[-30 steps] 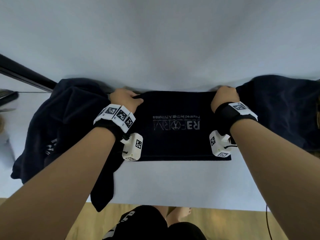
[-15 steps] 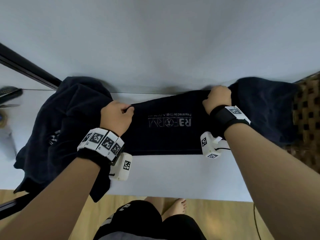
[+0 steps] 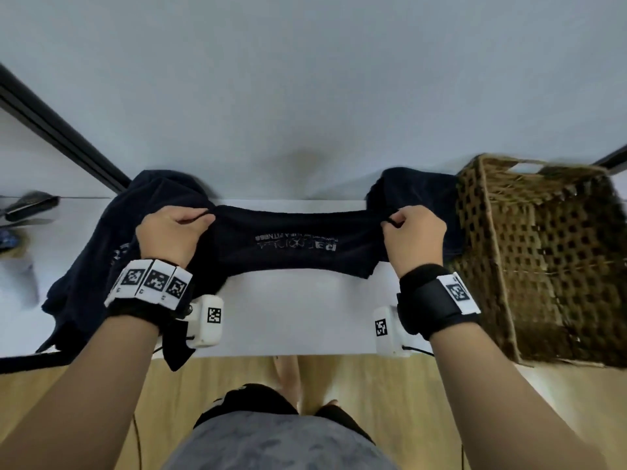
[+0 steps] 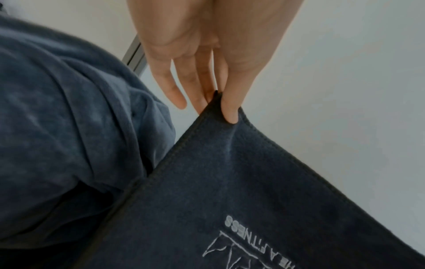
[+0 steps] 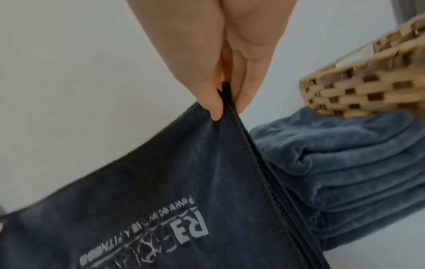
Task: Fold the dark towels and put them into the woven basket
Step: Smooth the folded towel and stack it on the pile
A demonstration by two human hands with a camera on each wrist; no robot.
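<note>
The printed logo on the folded towel is coming out blurry in the head view, and I can't tell how many layers it's folded into. The right wrist view is showing stacked edges at the corner, and the lettering there is reading clearer (something like "R3" and "FITNESS", mirrored). The left hand is pinching the towel's left corner between thumb and fingers, while the right hand is gripping the other corner the same way, so the dark towel is hanging stretched between them over the white table, its lower edge sagging.

Left of the left hand a loose heap of dark towels is spilling over the table edge. Just past the right hand, a folded stack is sitting beside the woven basket; the basket's far right side is getting cut off. Some small objects further left are too blurred to identify.
</note>
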